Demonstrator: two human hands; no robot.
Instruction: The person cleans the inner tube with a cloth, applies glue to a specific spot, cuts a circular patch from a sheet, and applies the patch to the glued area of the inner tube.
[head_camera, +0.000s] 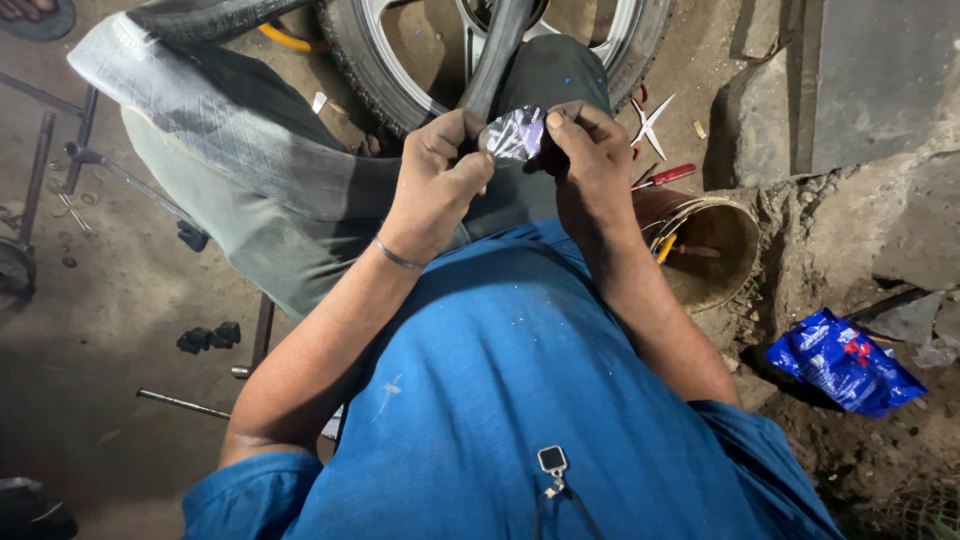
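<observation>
Both hands meet over my knees around a small shiny patch (516, 135) with a clear film on it. My left hand (437, 178) pinches the patch's left edge, thumb pressed on it. My right hand (590, 165) grips the right edge with its fingertips on the film. Behind the patch, a black rubber inner tube (497, 50) runs up over my knee toward a wheel with a tyre and alloy rim (385, 60). A thin metal bangle sits on my left wrist.
Scissors (648, 123) and a red-handled tool (664, 177) lie on the ground at right, beside a round tub (728, 245) with tools in it. A blue plastic packet (845, 362) lies on rubble further right. Metal rods (183, 403) and small black parts (209, 337) lie at left.
</observation>
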